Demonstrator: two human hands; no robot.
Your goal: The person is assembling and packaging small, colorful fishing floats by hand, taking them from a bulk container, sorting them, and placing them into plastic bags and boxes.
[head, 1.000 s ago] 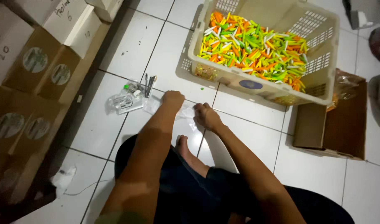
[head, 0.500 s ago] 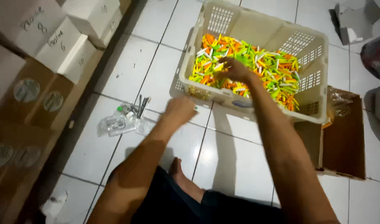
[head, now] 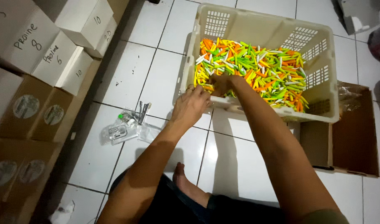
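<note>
Colourful sticks (head: 256,66) fill the crate (head: 322,112); right hand (head: 221,83) fingers pinching some.

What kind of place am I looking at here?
Probably a small packing or storage room, not a factory line: stacked cardboard boxes along the left, a beige plastic crate of small coloured pieces on a white tiled floor, both hands at the crate.

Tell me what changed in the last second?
Both hands left the clear plastic bags on the floor and moved up to the basket: the right hand digs into the colourful sticks, the left hand reaches its rim. Bags and boxes stayed put.
</note>
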